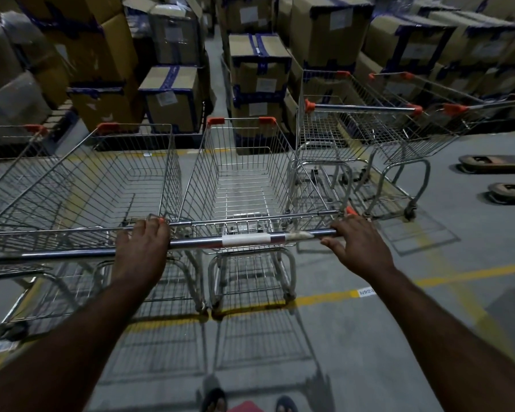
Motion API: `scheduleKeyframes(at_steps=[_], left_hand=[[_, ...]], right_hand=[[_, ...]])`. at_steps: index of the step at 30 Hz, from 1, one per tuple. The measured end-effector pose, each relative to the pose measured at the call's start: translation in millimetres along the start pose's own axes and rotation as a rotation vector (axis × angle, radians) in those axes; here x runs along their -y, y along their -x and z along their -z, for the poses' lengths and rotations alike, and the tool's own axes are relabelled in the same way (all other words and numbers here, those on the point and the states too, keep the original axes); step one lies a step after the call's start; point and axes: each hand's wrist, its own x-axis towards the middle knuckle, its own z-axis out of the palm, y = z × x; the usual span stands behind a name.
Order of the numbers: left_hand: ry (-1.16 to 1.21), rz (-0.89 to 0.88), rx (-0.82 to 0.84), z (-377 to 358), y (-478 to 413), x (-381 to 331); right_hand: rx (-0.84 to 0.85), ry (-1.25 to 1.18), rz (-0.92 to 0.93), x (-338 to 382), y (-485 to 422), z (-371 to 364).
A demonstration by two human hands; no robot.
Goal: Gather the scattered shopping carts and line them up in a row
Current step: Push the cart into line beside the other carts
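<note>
A wire shopping cart [244, 179] with orange corner caps stands straight ahead of me, its chrome handle bar [247, 240] wrapped in white tape at the middle. My left hand [142, 248] grips the bar's left end. My right hand [359, 240] rests over the right end with its fingers bent on the bar. A second cart [101, 185] stands side by side against its left flank, and a third cart [9, 156] shows at the far left edge. Two more carts [351, 129] [434, 126] stand at the right, turned sideways.
Stacks of taped cardboard boxes [259, 72] on pallets wall off the far side, with a narrow aisle [217, 84] between them. Yellow floor lines [324, 297] cross under the carts. Two pallet jack forks [497, 163] lie on the floor at the right. My sandalled feet [214, 399] show below.
</note>
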Motion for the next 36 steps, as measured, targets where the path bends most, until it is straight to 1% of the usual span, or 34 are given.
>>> scheduleKeyframes(at_steps=[8,13,18,20,22,25,28,30,33,36], left_hand=[[-0.018,0.003,0.023,1,-2,1],[-0.009,0.011,0.017,0,-2,2],[0.084,0.032,0.005,-3,-7,1],[0.112,0.031,0.005,-4,-10,1],[0.078,0.022,0.022,-5,-13,3],[-0.018,-0.023,0.025,-3,-16,6],[-0.049,-0.066,0.037,0,-21,6],[-0.026,-0.079,0.035,0,-23,6],[-0.001,-0.076,0.018,2,-22,6],[0.012,-0.078,0.055,6,-21,6]], right_hand=[[0.053,0.002,-0.038,-1,0,-2],[0.043,0.052,-0.037,5,0,2],[0.051,0.067,-0.047,3,-1,-1],[0.066,0.108,-0.066,5,-1,0],[0.072,0.154,-0.078,11,-3,2],[0.054,0.178,-0.031,28,-11,6],[0.147,0.137,-0.039,44,-23,3],[0.21,0.17,-0.057,48,-27,-2],[0.242,0.199,-0.072,47,-29,-4],[0.26,0.196,-0.075,48,-32,-1]])
